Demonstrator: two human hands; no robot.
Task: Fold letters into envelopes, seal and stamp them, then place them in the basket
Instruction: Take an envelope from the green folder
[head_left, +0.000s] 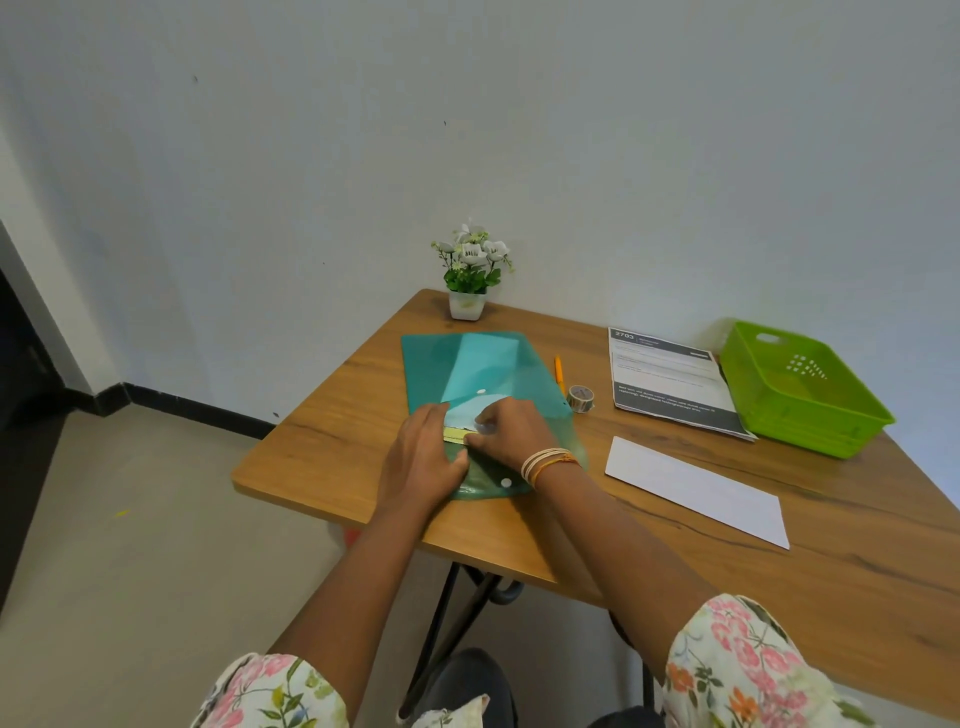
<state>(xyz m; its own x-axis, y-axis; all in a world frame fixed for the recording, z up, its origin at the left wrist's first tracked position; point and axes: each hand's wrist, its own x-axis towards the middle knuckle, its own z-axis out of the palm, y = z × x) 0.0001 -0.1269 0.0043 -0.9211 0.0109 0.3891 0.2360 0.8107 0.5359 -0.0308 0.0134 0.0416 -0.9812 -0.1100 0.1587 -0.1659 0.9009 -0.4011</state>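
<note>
A teal plastic folder (467, 369) lies open on the wooden table (857, 545), its flap turned back. My left hand (421, 462) presses flat on the folder's near left part. My right hand (506, 428), bangles on the wrist, pinches a pale sheet with a yellow strip (457, 434) at the folder's mouth. To the right lies a white envelope (696, 491). Printed letters (670, 384) are stacked beside a green plastic basket (795, 400) at the far right. A roll of tape (581, 397) and an orange pen (559, 373) lie between folder and letters.
A small potted plant (470, 275) with white flowers stands at the table's far corner against the wall. The table's left edge drops to a beige floor. Black folding legs show under the table.
</note>
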